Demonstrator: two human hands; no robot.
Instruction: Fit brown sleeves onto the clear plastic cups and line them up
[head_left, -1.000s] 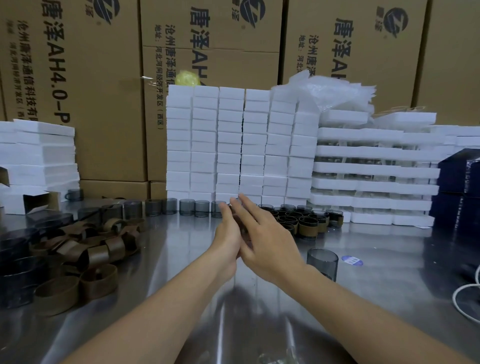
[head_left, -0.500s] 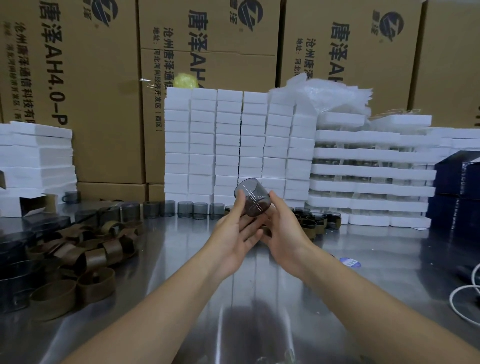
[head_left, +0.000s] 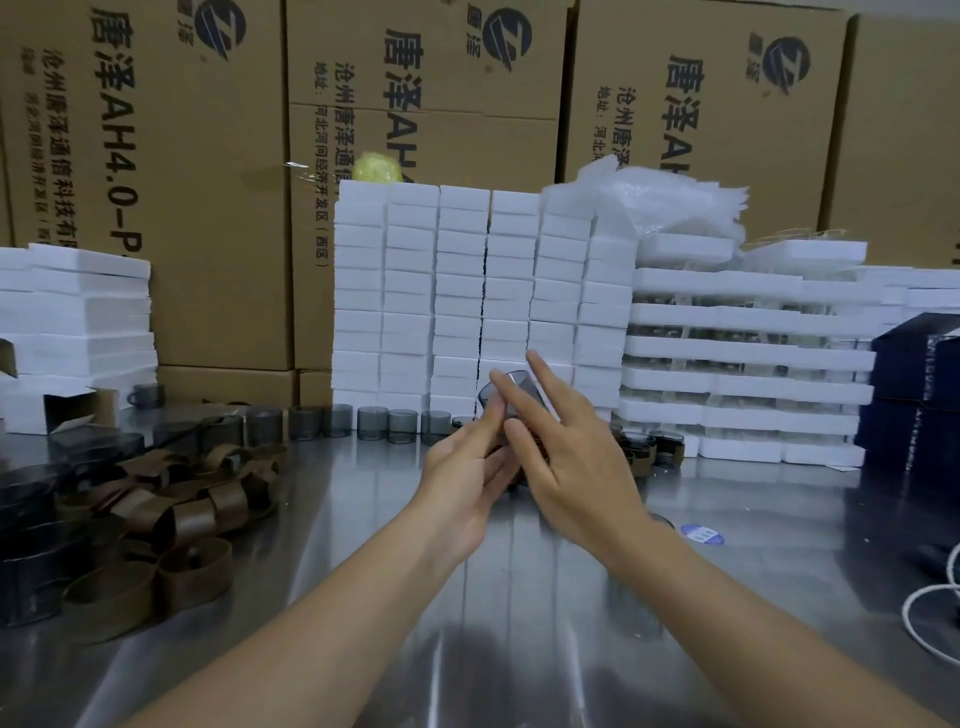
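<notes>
The left hand (head_left: 465, 470) grips a smoky clear plastic cup (head_left: 511, 387) from below, tilted and lifted off the shiny steel table (head_left: 519, 613). The right hand (head_left: 576, 467) lies over the cup with its fingers (head_left: 540, 376) straight and splayed. The hands hide the cup's lower part, so whether a sleeve is on it cannot be told.

The step in hand looks like readying one cup for sleeving. A loose pile of brown band sleeves (head_left: 192, 514) lies well to the left, and finished sleeved cups (head_left: 665, 447) stand behind the right hand. The next move likely calls for a sleeve pushed squarely up the cup, then standing it beside the sleeved ones.
</notes>
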